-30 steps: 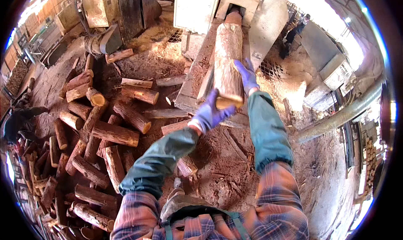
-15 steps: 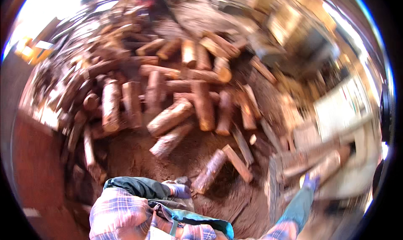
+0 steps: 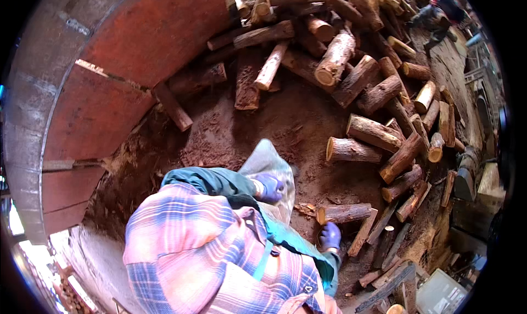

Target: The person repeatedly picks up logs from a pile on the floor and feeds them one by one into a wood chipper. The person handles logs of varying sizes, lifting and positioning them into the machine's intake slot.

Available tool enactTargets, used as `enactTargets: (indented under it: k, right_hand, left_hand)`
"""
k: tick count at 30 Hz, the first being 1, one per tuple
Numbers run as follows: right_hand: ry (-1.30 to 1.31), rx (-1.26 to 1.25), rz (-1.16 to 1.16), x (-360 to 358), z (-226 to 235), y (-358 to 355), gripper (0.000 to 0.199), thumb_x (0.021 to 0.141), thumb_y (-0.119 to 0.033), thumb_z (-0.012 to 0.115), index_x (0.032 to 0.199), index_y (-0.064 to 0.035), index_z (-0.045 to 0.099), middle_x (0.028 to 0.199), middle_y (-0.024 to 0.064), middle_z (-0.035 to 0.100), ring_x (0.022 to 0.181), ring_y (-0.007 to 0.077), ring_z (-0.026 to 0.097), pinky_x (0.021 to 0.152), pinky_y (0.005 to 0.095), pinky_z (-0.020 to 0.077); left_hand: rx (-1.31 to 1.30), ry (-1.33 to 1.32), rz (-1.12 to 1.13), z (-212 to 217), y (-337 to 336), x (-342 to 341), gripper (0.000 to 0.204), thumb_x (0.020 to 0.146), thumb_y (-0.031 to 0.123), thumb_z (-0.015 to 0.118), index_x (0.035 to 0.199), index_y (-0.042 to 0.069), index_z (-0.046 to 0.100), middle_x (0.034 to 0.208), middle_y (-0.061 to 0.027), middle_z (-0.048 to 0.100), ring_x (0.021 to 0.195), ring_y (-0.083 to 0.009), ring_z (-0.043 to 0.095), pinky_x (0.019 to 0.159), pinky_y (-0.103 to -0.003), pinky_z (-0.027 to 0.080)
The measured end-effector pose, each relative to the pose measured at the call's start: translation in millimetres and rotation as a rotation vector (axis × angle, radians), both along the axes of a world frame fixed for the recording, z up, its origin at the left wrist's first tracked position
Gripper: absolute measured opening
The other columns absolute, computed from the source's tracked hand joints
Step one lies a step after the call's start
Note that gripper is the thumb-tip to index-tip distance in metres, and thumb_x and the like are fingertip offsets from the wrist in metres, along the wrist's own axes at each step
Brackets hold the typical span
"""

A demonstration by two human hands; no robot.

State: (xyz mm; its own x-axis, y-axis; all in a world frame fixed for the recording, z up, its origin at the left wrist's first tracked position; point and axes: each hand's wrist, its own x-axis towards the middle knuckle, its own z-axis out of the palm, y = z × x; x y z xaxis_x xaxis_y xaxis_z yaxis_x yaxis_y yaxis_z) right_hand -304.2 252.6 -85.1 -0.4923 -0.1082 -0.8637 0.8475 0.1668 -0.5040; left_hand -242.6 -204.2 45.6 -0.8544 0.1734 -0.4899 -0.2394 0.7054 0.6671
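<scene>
My left hand, in a purple glove, hangs in front of my grey trouser leg. Its fingers look loosely bent and apart, and nothing shows in them. In a matching glove, my right hand is low by my right side, its fingers extended and no object visible in it. Just beyond its fingertips lies a short bark-covered log; whether they touch I cannot tell. A split length of wood lies beside that log.
A large heap of cut logs spreads from far ahead to the right. A curved rusty metal wall rises on the left. At far right is another person. A pale box-shaped thing stands at lower right, near wood pieces.
My view has swung left, bringing the rusty wall in and shifting the log heap rightward. My right hand, earlier at a log on the right, is now lower, near my body, without it.
</scene>
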Motion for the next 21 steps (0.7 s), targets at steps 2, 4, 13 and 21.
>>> enactTargets:
  k: [2,4,13,21]
  right_hand:
    - [-0.143,0.040,-0.011,51.4,-20.1,-67.5,0.033,0.090,-0.038,0.069,0.112,-0.0147,0.063,0.092,0.0014,0.063,0.072,0.0149,0.056,0.057,0.0333,0.0449]
    - [-0.232,0.019,0.021,71.5,-26.8,-129.6,0.035,0.091,-0.039,0.066,0.117,-0.0153,0.061,0.097,0.0027,0.065,0.074,0.0162,0.057,0.058,0.0330,0.0453]
    - [-0.266,-0.040,0.282,4.4,-83.1,-475.8,0.043,0.093,-0.040,0.064,0.126,-0.0126,0.059,0.105,0.0034,0.066,0.088,0.0154,0.060,0.074,0.0284,0.0481]
    - [0.260,-0.220,0.311,-184.1,-237.1,-833.3,0.058,0.091,-0.027,0.073,0.135,0.0024,0.051,0.129,0.0115,0.058,0.117,0.0199,0.055,0.102,0.0328,0.0443]
  left_hand:
    - [0.011,-0.113,0.041,-11.3,-57.6,11.0,0.046,0.085,0.044,0.060,0.112,0.007,0.069,0.101,-0.0194,0.070,0.097,-0.0345,0.067,0.085,-0.041,0.052]
    - [0.089,-0.124,0.263,-25.3,-107.1,16.9,0.045,0.086,0.041,0.062,0.114,0.007,0.069,0.104,-0.0184,0.071,0.098,-0.0323,0.067,0.088,-0.039,0.051]
    - [0.261,-0.288,0.607,-177.9,-386.9,21.6,0.045,0.087,0.040,0.061,0.113,0.005,0.070,0.107,-0.0126,0.072,0.102,-0.0238,0.067,0.094,-0.035,0.050]
    - [-0.022,-0.288,0.536,-369.2,-726.1,-134.4,0.057,0.083,0.045,0.069,0.125,0.008,0.061,0.120,-0.0183,0.066,0.113,-0.0321,0.062,0.098,-0.039,0.048]
